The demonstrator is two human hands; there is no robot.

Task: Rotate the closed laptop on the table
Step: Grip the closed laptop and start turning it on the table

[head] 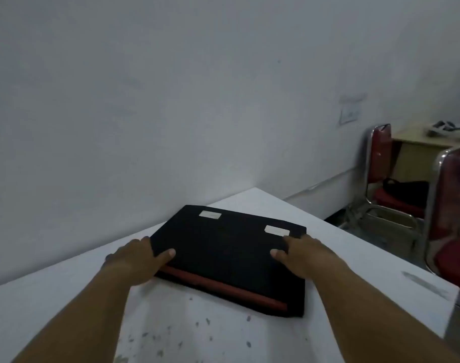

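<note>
A closed black laptop (228,252) lies flat on the white table (354,258), skewed to the table's edges. A red strip runs along its near edge, and two pale rectangular pads sit on its top near the far edge. My left hand (137,260) grips the laptop's left side, thumb on top and fingers wrapped around the edge. My right hand (304,255) holds the right side, thumb lying on the top surface and fingers over the far right corner.
A white wall (145,100) stands close behind the table's far corner. Two red chairs with chrome frames (381,179) stand to the right beyond the table, with a beige desk behind them. Dark specks mark the near tabletop.
</note>
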